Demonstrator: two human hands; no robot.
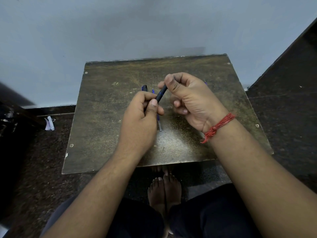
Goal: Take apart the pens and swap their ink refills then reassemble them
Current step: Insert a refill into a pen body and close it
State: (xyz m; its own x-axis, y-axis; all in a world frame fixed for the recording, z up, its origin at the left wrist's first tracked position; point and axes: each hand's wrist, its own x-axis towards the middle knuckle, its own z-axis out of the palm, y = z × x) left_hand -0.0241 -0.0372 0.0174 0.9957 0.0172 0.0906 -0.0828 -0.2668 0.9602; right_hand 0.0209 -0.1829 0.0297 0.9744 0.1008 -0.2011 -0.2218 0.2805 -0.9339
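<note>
From the head view we see both hands raised over a worn brown table (106, 117). Our left hand (140, 117) pinches the near end of a dark pen barrel (161, 94) with thumb and fingers; our right hand (190, 100) clamps its far end between thumb and curled fingers. On the table behind the left hand lie a black pen cap (144, 87) and a blue refill (153, 91); another pen part (159, 123) pokes out just right of that hand.
</note>
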